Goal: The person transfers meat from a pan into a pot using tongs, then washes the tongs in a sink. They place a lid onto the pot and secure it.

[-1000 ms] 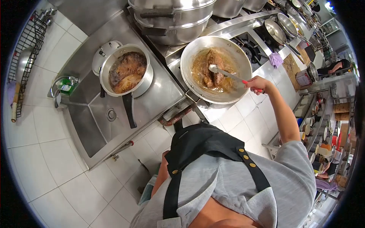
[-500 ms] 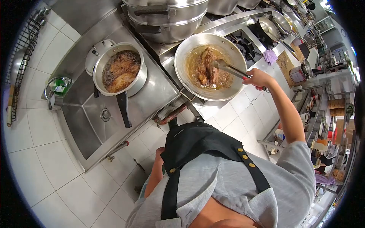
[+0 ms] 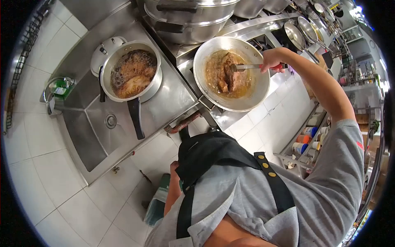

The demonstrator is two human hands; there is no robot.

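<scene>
Right hand raised, gripping ladle.

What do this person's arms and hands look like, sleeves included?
The right hand is bare, with no glove or watch showing. A grey sleeve covers its upper arm and carries a small red mark. The left forearm is bare too; the left hand is out of sight.

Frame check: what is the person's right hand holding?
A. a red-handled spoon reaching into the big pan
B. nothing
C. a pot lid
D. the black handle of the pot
A: the right hand grips the red handle of the spoon, whose bowl is over the meat in the pan.
</scene>
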